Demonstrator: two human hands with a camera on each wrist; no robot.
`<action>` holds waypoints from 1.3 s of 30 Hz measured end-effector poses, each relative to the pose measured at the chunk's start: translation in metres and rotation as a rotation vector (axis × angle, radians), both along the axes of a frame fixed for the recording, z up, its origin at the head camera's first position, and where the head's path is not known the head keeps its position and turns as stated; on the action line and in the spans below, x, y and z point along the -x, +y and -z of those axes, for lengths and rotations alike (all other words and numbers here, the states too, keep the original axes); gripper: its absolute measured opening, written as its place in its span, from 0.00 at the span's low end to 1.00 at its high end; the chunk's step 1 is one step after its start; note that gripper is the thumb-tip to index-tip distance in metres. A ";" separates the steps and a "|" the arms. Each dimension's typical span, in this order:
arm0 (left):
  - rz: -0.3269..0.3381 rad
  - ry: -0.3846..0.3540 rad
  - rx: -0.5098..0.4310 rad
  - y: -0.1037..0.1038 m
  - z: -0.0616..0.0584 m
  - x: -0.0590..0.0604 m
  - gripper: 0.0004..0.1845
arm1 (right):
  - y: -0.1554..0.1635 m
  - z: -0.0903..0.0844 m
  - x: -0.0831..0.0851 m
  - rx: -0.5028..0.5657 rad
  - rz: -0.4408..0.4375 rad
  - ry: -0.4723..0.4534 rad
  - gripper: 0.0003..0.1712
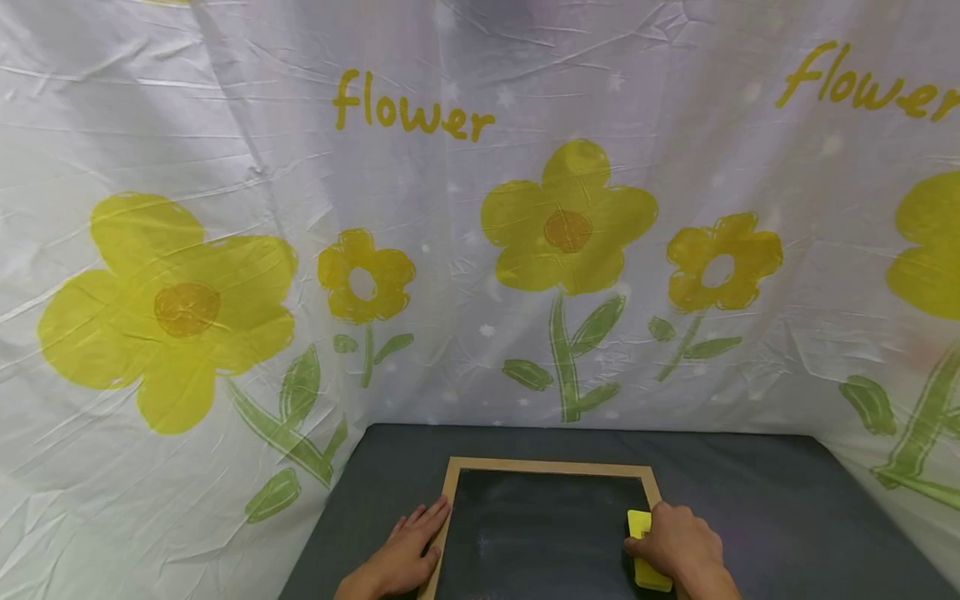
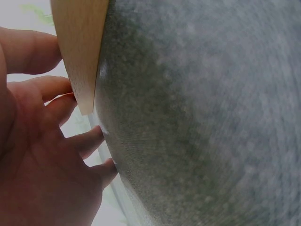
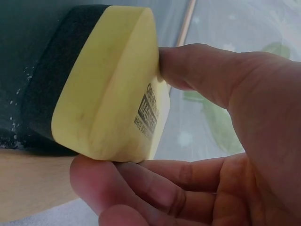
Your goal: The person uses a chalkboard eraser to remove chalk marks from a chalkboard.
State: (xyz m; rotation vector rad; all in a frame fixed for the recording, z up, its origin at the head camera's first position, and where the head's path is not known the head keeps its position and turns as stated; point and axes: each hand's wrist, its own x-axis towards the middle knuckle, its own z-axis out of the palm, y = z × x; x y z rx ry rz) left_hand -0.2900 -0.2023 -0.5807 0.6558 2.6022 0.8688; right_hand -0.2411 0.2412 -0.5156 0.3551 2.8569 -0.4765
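Nearest to us, at the bottom of the head view, our two hands are working on a small chalkboard (image 1: 536, 533). Our right hand (image 1: 678, 546) is sitting at the lower right of the frame, and it is holding a yellow eraser (image 1: 640, 527) with a black pad under it. In the right wrist view, our thumb (image 3: 207, 75) is pushing on one side of the eraser (image 3: 108, 80) and our curled fingers (image 3: 131, 183) are pushing on the other side, so we are pinching it. The black pad is lying flat on the dark board, close to the wooden frame (image 1: 547, 467) on the right side.

Our left hand (image 1: 408, 550) is lying flat at the lower middle of the frame. Its fingers are straight and close together, and they are touching the left edge of the wooden frame. In the left wrist view, our fingers (image 2: 56, 108) are resting against the wood (image 2: 82, 52).

The board is lying on a grey table (image 1: 750, 492). A white cloth (image 1: 465, 208) with big yellow flowers is hanging behind it, filling the top of the frame
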 end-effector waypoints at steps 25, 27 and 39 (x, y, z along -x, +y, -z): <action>0.007 -0.021 -0.002 0.001 0.001 0.003 0.36 | -0.024 0.002 0.002 -0.035 -0.058 0.073 0.30; 0.008 -0.022 -0.004 0.001 0.001 0.002 0.36 | -0.029 0.001 0.002 -0.047 -0.065 0.078 0.31; 0.008 -0.023 0.001 0.001 0.001 0.003 0.36 | -0.059 0.001 0.005 -0.099 -0.124 0.151 0.30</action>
